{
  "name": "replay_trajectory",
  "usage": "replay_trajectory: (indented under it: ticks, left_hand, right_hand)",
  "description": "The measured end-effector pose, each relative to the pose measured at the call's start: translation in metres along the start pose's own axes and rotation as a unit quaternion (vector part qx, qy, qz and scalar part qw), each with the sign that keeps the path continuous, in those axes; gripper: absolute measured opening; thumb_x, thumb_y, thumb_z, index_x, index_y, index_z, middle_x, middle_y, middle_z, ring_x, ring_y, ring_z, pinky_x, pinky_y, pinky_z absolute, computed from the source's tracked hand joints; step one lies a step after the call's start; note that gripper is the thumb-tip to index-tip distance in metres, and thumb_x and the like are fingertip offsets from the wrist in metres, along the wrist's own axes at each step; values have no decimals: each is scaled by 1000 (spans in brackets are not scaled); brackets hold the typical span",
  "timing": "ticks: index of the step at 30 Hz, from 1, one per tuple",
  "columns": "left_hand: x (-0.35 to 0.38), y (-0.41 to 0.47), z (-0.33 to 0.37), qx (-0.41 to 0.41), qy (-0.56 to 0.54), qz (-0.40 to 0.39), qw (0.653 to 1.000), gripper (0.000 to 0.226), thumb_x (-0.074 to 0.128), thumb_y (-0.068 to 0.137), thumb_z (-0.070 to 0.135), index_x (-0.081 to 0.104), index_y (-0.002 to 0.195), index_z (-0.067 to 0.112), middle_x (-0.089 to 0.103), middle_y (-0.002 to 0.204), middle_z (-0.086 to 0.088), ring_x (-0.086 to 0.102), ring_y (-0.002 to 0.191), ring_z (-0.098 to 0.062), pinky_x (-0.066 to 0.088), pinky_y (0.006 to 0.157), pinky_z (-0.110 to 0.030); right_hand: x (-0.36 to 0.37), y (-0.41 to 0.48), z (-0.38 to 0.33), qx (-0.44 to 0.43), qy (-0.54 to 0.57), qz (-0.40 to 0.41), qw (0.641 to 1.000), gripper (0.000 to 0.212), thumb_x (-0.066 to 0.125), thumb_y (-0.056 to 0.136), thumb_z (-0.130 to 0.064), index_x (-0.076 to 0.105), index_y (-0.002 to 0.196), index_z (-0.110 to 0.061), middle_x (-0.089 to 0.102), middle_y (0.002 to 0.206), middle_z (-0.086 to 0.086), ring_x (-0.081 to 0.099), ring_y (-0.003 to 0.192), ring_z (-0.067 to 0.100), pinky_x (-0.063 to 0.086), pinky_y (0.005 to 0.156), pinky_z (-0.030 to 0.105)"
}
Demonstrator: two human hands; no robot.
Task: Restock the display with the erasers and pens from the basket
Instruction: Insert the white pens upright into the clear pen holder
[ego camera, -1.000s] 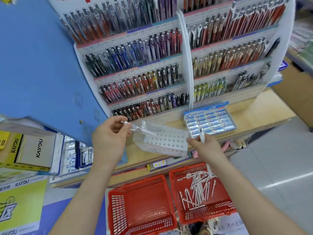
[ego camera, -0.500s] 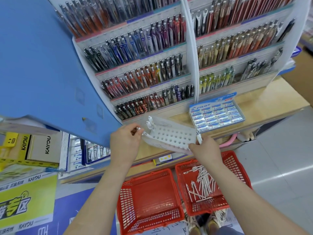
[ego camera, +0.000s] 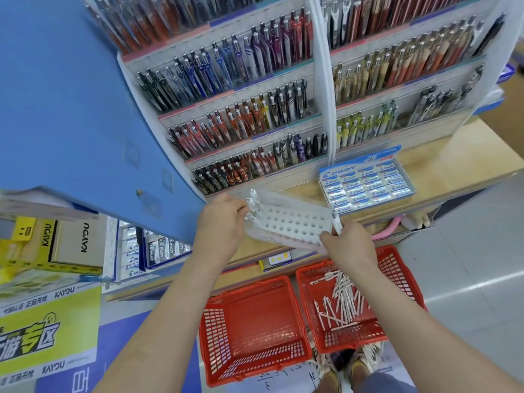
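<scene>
A clear pen holder (ego camera: 289, 222) with a white grid of holes stands on the wooden shelf (ego camera: 442, 177). Three white pens (ego camera: 253, 205) stand in holes at its left end. My left hand (ego camera: 224, 225) pinches the lowest of those pens at the holder's left edge. My right hand (ego camera: 350, 241) grips another white pen (ego camera: 336, 224) upright at the holder's right end. On the floor, the right red basket (ego camera: 397, 268) holds several loose white pens (ego camera: 341, 300). The left red basket (ego camera: 249, 327) has nothing in it. A box of Pilot erasers (ego camera: 365, 182) sits on the shelf to the right.
A tall rack of pens (ego camera: 255, 114) rises behind the holder. A blue panel (ego camera: 71, 109) fills the left. More eraser boxes (ego camera: 150, 248) and yellow Kayou boxes (ego camera: 42, 245) lie lower left. Pink cord (ego camera: 388, 228) hangs under the shelf. My shoes (ego camera: 360, 367) stand below the baskets.
The left hand brought its white pen down into a hole at the holder's left end. The right hand moved its pen against the holder's right end. The view drifted leftward.
</scene>
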State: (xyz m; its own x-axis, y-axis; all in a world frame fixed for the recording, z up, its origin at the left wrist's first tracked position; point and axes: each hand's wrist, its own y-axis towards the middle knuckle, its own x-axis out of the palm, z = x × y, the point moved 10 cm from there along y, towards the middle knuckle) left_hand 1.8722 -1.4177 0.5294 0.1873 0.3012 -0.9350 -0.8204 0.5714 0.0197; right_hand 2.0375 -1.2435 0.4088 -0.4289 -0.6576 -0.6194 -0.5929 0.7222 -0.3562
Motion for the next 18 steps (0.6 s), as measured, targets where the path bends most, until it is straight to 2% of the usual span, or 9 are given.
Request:
replay_trajectory:
  ticks: [4, 7, 10, 14, 18]
  left_hand:
    - [-2, 6, -8, -32, 9, 12, 999, 15, 61, 90, 22, 74, 95, 18, 55, 89, -3, 56, 79, -20, 47, 74, -34]
    - [-2, 8, -14, -66, -7, 23, 998, 11, 64, 87, 24, 73, 91, 19, 54, 89, 0, 58, 80, -19, 49, 78, -37]
    - [4, 8, -12, -66, -5, 15, 998, 9, 67, 85, 23, 73, 87, 17, 55, 87, 0, 58, 77, -19, 49, 76, -36]
    - [9, 6, -11, -76, -6, 19, 997, 12, 67, 84, 24, 73, 87, 14, 58, 90, -2, 58, 81, -22, 48, 75, -36]
    - [9, 8, -10, -81, 7, 17, 997, 17, 67, 84, 31, 74, 89, 16, 57, 88, 0, 58, 78, -21, 49, 73, -37]
  right_hand:
    - [-2, 2, -1, 4, -1, 11, 1000, 23, 62, 78, -20, 53, 66, -3, 52, 58, 5, 43, 54, 19, 28, 50, 31]
    - [-3, 1, -3, 7, 2, 6, 1000, 24, 62, 79, -19, 50, 63, -6, 52, 58, 4, 43, 55, 19, 31, 54, 31]
    - [-3, 1, -5, 11, 4, 5, 1000, 30, 62, 81, -19, 44, 59, -10, 50, 55, 3, 44, 53, 20, 30, 51, 31]
    - [-3, 0, -6, 15, 11, 2, 1000, 29, 63, 83, -23, 46, 63, -11, 51, 57, 1, 45, 53, 12, 31, 54, 31]
    - [-4, 1, -5, 26, 42, -17, 999, 31, 62, 83, -34, 51, 75, -6, 59, 67, 7, 56, 67, 28, 43, 62, 36]
